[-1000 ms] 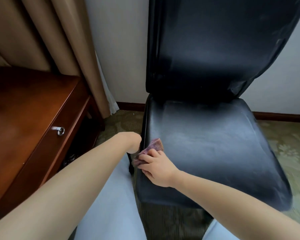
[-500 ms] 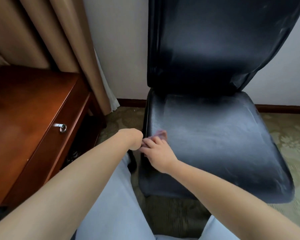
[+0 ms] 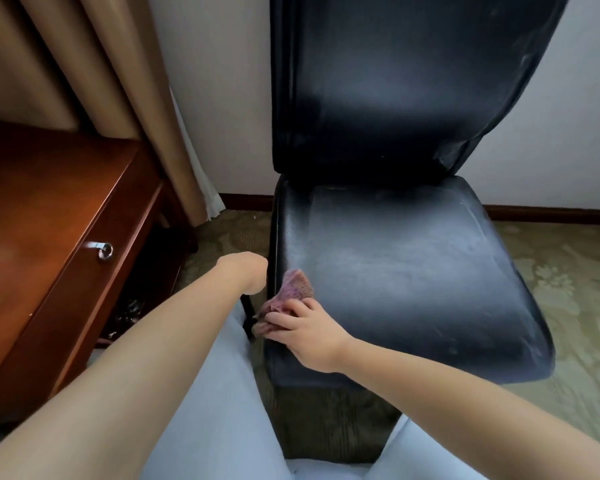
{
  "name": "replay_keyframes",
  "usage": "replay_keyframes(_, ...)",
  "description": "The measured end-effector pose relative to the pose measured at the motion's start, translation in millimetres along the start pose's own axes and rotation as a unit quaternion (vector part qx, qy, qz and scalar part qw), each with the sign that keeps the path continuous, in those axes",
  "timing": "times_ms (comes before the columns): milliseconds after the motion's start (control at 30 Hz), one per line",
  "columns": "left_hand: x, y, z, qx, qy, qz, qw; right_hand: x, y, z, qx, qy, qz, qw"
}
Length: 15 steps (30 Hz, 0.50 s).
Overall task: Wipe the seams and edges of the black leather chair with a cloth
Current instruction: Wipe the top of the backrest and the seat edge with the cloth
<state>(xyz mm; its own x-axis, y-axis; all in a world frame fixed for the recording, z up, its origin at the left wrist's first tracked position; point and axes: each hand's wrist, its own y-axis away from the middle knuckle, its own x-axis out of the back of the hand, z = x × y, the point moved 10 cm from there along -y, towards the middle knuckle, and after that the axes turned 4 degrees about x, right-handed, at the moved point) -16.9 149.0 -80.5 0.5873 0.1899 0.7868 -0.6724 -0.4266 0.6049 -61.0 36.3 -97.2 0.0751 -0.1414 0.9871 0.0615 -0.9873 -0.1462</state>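
Chair (image 3: 413, 271): 1; cloth (image 3: 293, 289): 1, right hand (image 3: 305, 334) grip grasping it; left hand (image 3: 246, 271) grip unclear.

We cannot see the fingers of the left hand (image 3: 248, 271): they drop behind the wrist at the seat's side edge, so its grip is unreadable. Under the right hand's fingers (image 3: 284, 318), part of the cloth (image 3: 293, 289) is covered. Far above the fingers, the top of the chair (image 3: 395, 98) is cut off by the frame. Left of them, dark clutter under the wooden surface (image 3: 49, 216), possibly cables, is too dim to tell.
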Motion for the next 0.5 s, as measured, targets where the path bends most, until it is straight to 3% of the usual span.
replay_keyframes(267, -3.8, 11.5, 32.4, 0.004, -0.019, 0.023, 1.0, 6.2, 26.4, 4.7, 0.0, -0.03, 0.001, 1.0)
replay_keyframes(500, 7.6, -22.1, 6.0, 0.051, -0.033, 0.029, 0.998, 12.0, -23.0, 66.4, -0.08, -0.062, 0.044, 0.994)
